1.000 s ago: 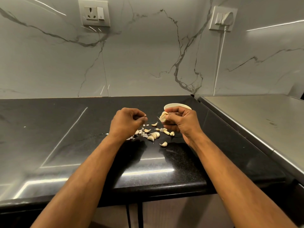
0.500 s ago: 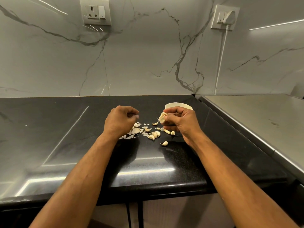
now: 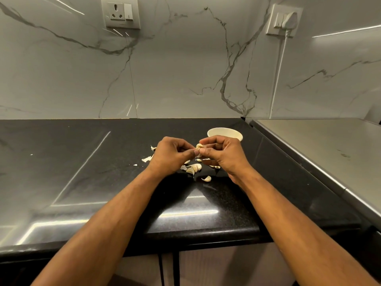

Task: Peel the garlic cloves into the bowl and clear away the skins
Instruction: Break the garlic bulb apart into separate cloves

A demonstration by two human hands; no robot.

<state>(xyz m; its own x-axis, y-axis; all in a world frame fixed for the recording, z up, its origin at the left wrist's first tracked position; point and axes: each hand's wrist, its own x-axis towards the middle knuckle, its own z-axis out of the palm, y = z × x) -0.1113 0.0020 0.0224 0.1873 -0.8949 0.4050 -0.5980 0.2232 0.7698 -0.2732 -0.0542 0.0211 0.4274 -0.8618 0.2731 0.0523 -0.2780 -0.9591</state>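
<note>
Head view: the left hand [image 3: 172, 154] and right hand [image 3: 223, 153] are both pinching one garlic clove [image 3: 199, 147] between them above the black countertop [image 3: 82, 182]. Loose cloves [image 3: 193, 168] and skins [image 3: 146, 159] are lying beneath, near the white bowl [image 3: 224, 133].

Glossy black stone counter [image 3: 82, 182] (speckled), veined marble-look wall [image 3: 185, 69], papery garlic skins [image 3: 147, 159], perhaps.
</note>
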